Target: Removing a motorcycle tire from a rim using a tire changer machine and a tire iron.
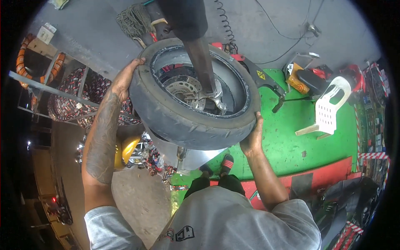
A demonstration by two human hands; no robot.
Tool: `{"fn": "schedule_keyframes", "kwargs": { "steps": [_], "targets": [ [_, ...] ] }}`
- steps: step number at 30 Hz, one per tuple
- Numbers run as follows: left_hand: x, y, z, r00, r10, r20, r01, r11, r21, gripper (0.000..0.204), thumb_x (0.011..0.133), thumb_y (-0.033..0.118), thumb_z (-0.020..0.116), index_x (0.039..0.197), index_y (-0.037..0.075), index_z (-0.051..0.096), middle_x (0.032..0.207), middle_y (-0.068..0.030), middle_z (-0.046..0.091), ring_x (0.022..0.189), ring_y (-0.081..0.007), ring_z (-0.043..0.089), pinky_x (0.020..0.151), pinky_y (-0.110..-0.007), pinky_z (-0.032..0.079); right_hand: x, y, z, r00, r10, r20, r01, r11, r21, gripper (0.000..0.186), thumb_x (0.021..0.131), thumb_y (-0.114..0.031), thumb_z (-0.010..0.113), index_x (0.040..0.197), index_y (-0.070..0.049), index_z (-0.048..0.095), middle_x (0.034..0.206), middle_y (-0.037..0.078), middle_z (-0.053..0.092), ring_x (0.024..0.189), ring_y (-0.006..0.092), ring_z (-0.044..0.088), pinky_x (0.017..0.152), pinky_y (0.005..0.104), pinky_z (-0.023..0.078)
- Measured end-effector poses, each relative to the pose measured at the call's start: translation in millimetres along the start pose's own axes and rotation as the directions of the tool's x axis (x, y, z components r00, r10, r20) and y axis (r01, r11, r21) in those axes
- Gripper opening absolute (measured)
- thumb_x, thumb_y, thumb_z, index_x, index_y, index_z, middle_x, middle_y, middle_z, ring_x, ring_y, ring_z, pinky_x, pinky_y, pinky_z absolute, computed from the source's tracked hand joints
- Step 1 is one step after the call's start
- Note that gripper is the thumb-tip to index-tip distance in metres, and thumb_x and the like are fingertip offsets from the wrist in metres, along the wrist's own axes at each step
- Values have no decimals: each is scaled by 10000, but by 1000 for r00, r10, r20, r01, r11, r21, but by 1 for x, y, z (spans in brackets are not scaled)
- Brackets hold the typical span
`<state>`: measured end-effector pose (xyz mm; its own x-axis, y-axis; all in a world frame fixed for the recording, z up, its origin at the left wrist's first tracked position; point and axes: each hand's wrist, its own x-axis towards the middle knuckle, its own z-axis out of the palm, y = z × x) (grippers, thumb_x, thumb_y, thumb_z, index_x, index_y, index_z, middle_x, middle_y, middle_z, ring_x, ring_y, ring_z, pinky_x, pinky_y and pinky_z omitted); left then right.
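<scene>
A black motorcycle tyre (187, 118) is tilted in front of me, its inner edge smeared with whitish paste. My left hand (127, 79) grips its left side, thumb end near the upper rim. At its lower right, my right hand (252, 139) holds the tread with the thumb up on the sidewall. Through the tyre's opening a perforated brake disc (182, 88) and part of a wheel show. A steel post (201, 62) with a shiny metal head (217, 100) comes down from above into the opening. Most fingers of both hands are hidden behind the tyre.
A black machine arm (258, 75) with a yellow warning sticker stands right of the tyre. Farther right is a white plastic chair (327, 110) on the green floor (287, 141). Left are a metal rack (50, 89) and wrapped tyres (68, 98). A mop (134, 21) lies near the wall.
</scene>
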<state>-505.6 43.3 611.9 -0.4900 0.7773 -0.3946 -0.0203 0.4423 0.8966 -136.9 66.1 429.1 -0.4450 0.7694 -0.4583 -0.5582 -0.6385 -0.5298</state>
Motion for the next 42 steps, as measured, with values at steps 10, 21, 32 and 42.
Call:
{"fn": "schedule_keyframes", "kwargs": {
  "steps": [10,21,32,42],
  "targets": [
    [19,-4,5,998,55,21,-58,981,185,783,842,458,652,1440,24,393,1384,-204,484,1259,-324,504,1000,-493,457,-1,55,-38,1000,0,-24,1,999,54,854,915,-670,384,1531,-97,235,1556,118,299,1423,319,286,1161,498,222],
    [34,-5,13,990,111,91,-125,977,170,687,875,436,626,1388,9,459,1360,-197,506,1254,-290,507,1026,-458,445,-5,57,-50,998,54,-29,-54,998,-11,896,896,-684,403,1535,-86,216,1554,132,300,1419,318,292,1157,480,229],
    [9,-14,9,997,36,74,-44,993,112,757,866,411,645,1442,-3,382,1370,-210,493,1255,-300,504,1034,-461,437,29,-85,86,598,-456,659,747,22,-664,863,776,-387,794,1427,8,387,1393,204,490,1295,304,488,1081,414,390],
    [4,-20,10,995,104,-7,-101,982,158,828,839,419,674,1458,-26,350,1404,-249,456,1309,-344,453,1058,-480,407,79,-90,187,549,-268,792,812,-57,-581,439,725,-333,816,992,-16,669,857,163,712,823,288,704,763,393,540]
  ]
}}
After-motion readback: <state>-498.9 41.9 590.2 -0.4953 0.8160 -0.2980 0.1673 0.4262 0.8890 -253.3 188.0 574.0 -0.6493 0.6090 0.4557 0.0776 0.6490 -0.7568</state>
